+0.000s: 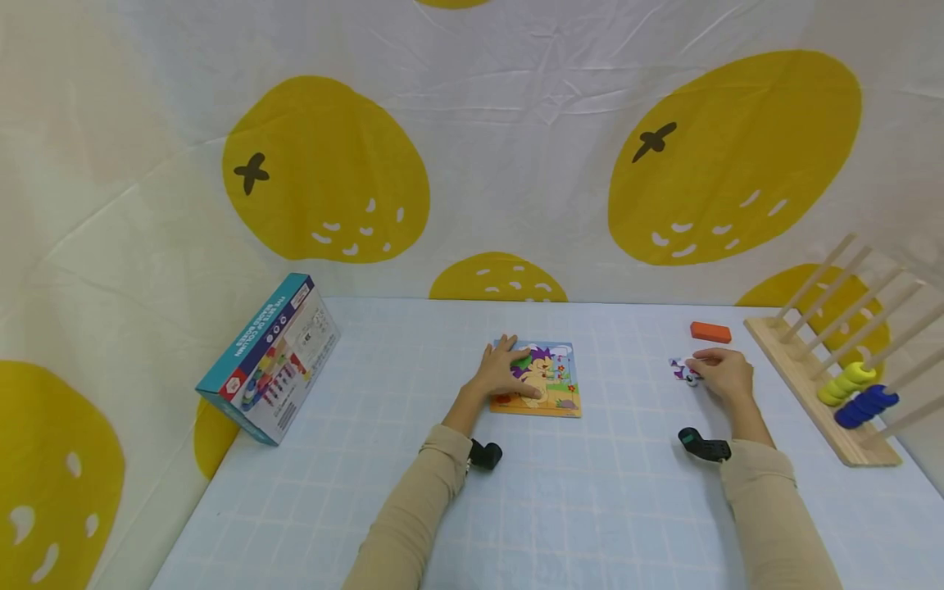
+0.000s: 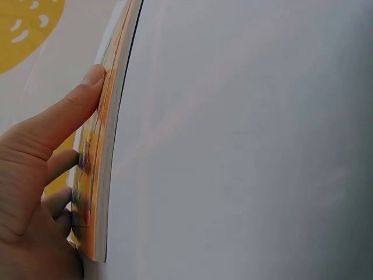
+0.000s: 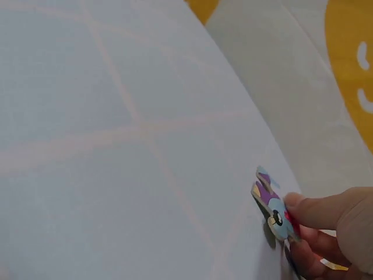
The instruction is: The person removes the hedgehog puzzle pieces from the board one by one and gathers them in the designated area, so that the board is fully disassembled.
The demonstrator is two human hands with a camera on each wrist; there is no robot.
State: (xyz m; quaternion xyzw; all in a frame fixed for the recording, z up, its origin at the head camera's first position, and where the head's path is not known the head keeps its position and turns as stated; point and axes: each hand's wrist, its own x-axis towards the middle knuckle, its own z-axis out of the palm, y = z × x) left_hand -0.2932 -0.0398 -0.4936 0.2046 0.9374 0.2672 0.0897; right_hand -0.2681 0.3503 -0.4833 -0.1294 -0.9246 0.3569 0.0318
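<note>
The picture puzzle board (image 1: pixel 556 401), with a purple-haired cartoon figure, lies flat on the table. My left hand (image 1: pixel 500 373) rests on its left part, fingers spread; in the left wrist view the thumb and fingertips of the hand (image 2: pixel 41 169) touch the board's face (image 2: pixel 100 175). Further right, my right hand (image 1: pixel 726 378) is at some small purple and white puzzle pieces (image 1: pixel 678 369). The right wrist view shows the hand (image 3: pixel 329 233) pinching a piece with a printed eye (image 3: pixel 277 217) between thumb and fingers, close to the table surface.
An orange-red block (image 1: pixel 710 332) lies behind my right hand. On the right stands a wooden rack (image 1: pixel 826 393) with upright pegs, holding yellow beads (image 1: pixel 846 383) and blue beads (image 1: pixel 866 406). A teal and white box (image 1: pixel 273 360) stands at the left. A fruit-patterned cloth hangs behind.
</note>
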